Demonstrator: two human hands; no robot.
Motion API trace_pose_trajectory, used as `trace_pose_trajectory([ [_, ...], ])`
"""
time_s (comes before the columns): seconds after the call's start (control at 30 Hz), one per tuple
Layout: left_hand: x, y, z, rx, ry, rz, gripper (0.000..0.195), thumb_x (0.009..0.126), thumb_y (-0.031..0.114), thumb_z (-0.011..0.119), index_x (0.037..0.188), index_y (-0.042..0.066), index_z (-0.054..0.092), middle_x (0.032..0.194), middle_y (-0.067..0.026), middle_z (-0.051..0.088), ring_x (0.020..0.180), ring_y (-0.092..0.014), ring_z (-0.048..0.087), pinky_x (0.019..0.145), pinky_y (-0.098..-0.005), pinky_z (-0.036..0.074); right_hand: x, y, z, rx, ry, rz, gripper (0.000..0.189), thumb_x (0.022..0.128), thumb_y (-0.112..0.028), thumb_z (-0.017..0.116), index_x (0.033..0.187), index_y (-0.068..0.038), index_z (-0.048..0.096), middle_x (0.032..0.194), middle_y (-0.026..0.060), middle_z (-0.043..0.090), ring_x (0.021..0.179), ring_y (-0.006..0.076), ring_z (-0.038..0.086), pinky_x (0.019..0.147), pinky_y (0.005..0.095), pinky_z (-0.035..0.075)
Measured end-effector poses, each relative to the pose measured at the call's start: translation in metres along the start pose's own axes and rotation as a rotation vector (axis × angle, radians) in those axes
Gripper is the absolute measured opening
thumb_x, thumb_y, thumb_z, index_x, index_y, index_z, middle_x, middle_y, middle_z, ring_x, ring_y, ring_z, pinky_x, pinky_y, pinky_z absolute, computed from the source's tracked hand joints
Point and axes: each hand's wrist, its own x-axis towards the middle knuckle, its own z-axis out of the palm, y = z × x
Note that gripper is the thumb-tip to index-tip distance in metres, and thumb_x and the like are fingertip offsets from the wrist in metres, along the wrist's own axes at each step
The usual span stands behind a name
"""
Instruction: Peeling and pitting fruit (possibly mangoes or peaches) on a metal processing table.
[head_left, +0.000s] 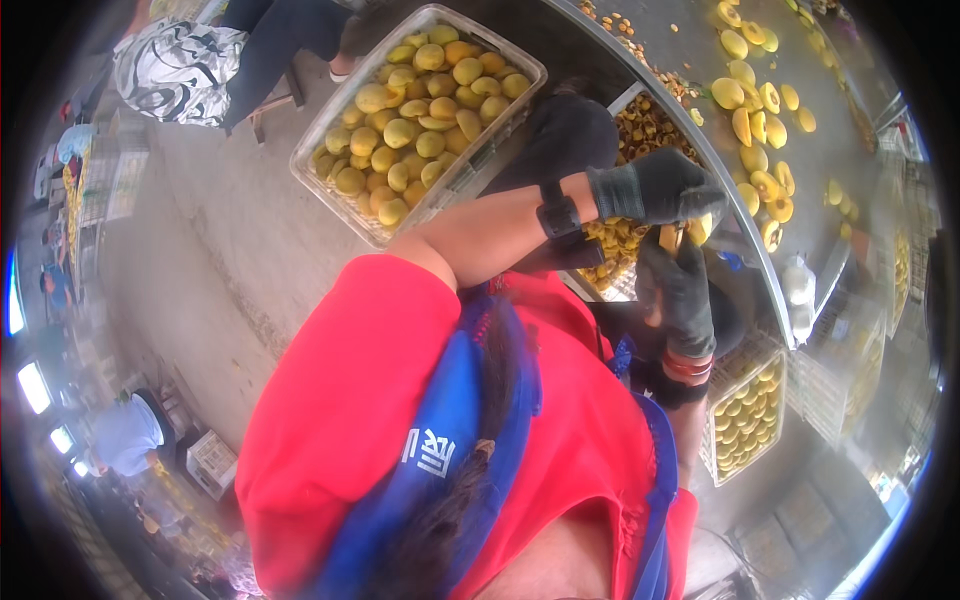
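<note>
Both hands wear dark grey gloves and meet over the near edge of a metal-rimmed table (739, 196). My left hand (664, 186), with a black watch at its wrist, is closed on a yellow peach piece (699, 229). Just below it, my right hand (679, 296), with red bracelets at its wrist, grips a slim tan-handled tool (670, 238) whose working end is hidden at the fruit. Beneath the hands a crate holds yellow fruit scraps (619, 251) and brown pits (649, 124). Halved yellow peaches (765, 127) lie scattered on the table.
A large plastic crate of yellow peaches (420, 127) stands to the left of the table. Another crate with peach halves (750, 412) is at the lower right. Loose pits (675, 82) lie along the table rim. Other people sit nearby at the upper left and lower left.
</note>
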Motion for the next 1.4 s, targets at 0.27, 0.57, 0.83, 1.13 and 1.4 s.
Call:
trace_pose_trajectory([
  [0.27, -0.008, -0.002, -0.006, -0.361, 0.402, -0.419, 0.044, 0.096, 0.035, 0.045, 0.087, -0.002, 0.067, 0.08, -0.0076, 0.068, 0.073, -0.013, 0.064, 0.068, -0.0263, 0.051, 0.027, 0.004, 0.021, -0.049, 0.105, -0.049, 0.009, 0.087, -0.005, 0.053, 0.096, -0.007, 0.054, 0.065, -0.0049, 0.05, 0.051, 0.0063, 0.048, 0.042, 0.0246, 0.036],
  [0.57, -0.019, -0.015, -0.049, 0.246, 0.421, -0.29, 0.037, 0.087, 0.011, 0.055, 0.12, -0.004, 0.046, 0.094, -0.0125, 0.066, 0.083, -0.023, 0.064, 0.075, -0.0329, 0.051, 0.035, 0.025, 0.013, -0.854, 0.292, -0.702, 0.022, 0.081, -0.004, 0.062, 0.1, 0.002, 0.054, 0.073, 0.0079, 0.061, 0.062, 0.0168, 0.059, 0.058, 0.0313, 0.047],
  [0.83, -0.062, -0.004, -0.116, -0.861, 0.706, -0.564, 0.037, 0.091, 0.023, 0.054, 0.122, 0.003, 0.048, 0.107, -0.0135, 0.062, 0.091, -0.027, 0.063, 0.075, -0.0339, 0.053, 0.08, 0.059, -0.063, -0.591, 0.385, -0.069, 0.021, 0.085, -0.011, 0.059, 0.101, -0.002, 0.051, 0.072, 0.0067, 0.057, 0.054, 0.0153, 0.055, 0.046, 0.028, 0.045],
  [1.13, -0.344, -0.098, -0.231, 1.032, 0.683, -1.101, 0.053, 0.083, 0.038, 0.055, 0.126, 0.006, 0.048, 0.125, -0.0198, 0.051, 0.118, -0.037, 0.046, 0.098, -0.0436, 0.038, 0.069, 0.054, -0.047, -0.299, 0.403, -0.014, 0.017, 0.085, -0.014, 0.055, 0.097, -0.004, 0.047, 0.06, 0.0033, 0.049, 0.041, 0.0136, 0.047, 0.035, 0.027, 0.037],
  [1.4, -0.387, -0.127, -0.197, 0.941, 0.267, -1.612, 0.079, 0.084, 0.045, 0.053, 0.147, 0.019, 0.014, 0.152, -0.0143, 0.012, 0.14, -0.032, 0.01, 0.112, -0.0458, 0.019, 0.065, 0.072, -0.052, -0.253, 0.445, -0.051, 0.018, 0.084, -0.011, 0.054, 0.1, -0.005, 0.047, 0.059, 0.0022, 0.047, 0.041, 0.0132, 0.046, 0.036, 0.0268, 0.037],
])
